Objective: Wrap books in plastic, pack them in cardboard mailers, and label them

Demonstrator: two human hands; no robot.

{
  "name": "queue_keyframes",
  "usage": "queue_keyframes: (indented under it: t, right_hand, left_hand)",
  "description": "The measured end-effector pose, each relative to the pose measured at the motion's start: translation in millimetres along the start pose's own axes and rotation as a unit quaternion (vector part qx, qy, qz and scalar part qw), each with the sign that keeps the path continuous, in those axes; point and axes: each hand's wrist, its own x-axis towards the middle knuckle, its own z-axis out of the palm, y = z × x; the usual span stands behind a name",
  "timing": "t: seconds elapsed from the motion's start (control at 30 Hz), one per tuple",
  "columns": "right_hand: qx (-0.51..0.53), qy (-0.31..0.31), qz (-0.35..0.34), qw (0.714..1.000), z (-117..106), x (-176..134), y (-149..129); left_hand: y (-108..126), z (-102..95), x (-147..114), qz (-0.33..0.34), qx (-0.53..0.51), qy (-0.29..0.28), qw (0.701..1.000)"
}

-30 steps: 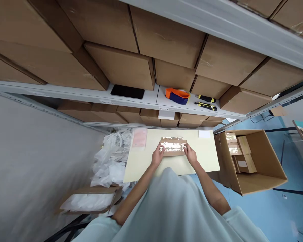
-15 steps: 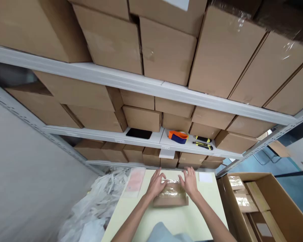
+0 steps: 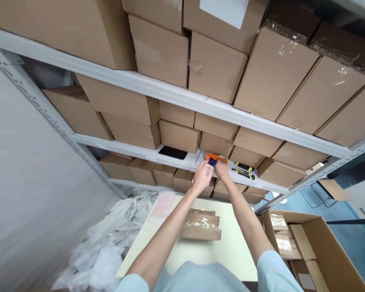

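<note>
"Starting left, what to note?"

"Near, on a smooth pale table (image 3: 234, 243): a boxy cardboard parcel (image 3: 200, 228), glossy with tape. Far, at the metal shelf (image 3: 152, 157): left hand (image 3: 202, 175), loosely curved, fingertips beside the orange-and-blue tape dispenser (image 3: 212, 161). Probably light, stiff, slick plastic; best taken by the orange part."

"Held at the right?"

"Partly covered there by the right hand (image 3: 222, 169), fingers bent; can't tell whether closed on it. Farther right: slim yellow-and-black cutters (image 3: 245, 174)."

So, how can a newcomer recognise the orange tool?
On the metal rack behind the table, find the ledge with two cutters. Left of them, the left hand and right hand are at the orange tool. Unlike them, it is orange and blue.
</note>
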Motion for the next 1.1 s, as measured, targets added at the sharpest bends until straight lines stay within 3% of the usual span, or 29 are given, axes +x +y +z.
queue_keyframes:
  t: [0.13,0.23,0.3,0.37,0.43,0.53,0.73,0.9,1.0,1.1]
  right_hand:
    - [0.029,0.000,-0.002,1.000,2.2,-19.2,10.5]
    - [0.140,0.023,-0.004,0.990,21.7,-65.3,13.6]
    - [0.329,0.044,-0.006,0.943,42.9,-109.5,9.5]
    - [0.511,0.054,0.007,0.858,63.3,-156.2,-0.5]
    - [0.600,0.046,0.033,0.798,77.1,-197.0,-14.1]
    - [0.639,0.026,0.069,0.766,82.8,-237.7,-32.7]
    - [0.638,-0.011,0.066,0.767,68.1,-264.9,-47.0]
    - [0.658,-0.073,0.094,0.744,66.1,-265.4,-50.9]
    - [0.661,-0.078,0.093,0.740,68.0,-266.9,-53.5]
    - [0.649,-0.052,0.077,0.756,64.4,-274.7,-54.7]
  left_hand:
    - [-8.8,-8.3,-38.6,-0.044,-0.010,-0.017,0.999]
    - [-9.5,-21.8,-80.1,-0.072,-0.050,-0.026,0.996]
    - [-4.8,-31.8,-114.5,-0.092,-0.099,-0.027,0.990]
    - [3.1,-41.1,-149.1,-0.110,-0.136,-0.020,0.984]
    - [11.5,-49.8,-178.5,-0.137,-0.148,0.003,0.979]
    - [19.7,-62.6,-206.8,-0.179,-0.149,0.023,0.972]
    - [24.3,-89.0,-221.8,-0.144,-0.126,-0.030,0.981]
    - [26.8,-107.8,-219.9,-0.122,-0.119,-0.075,0.982]
    - [29.3,-123.3,-205.8,-0.129,-0.103,-0.078,0.983]
    - [34.4,-143.6,-177.0,-0.134,-0.109,-0.053,0.983]
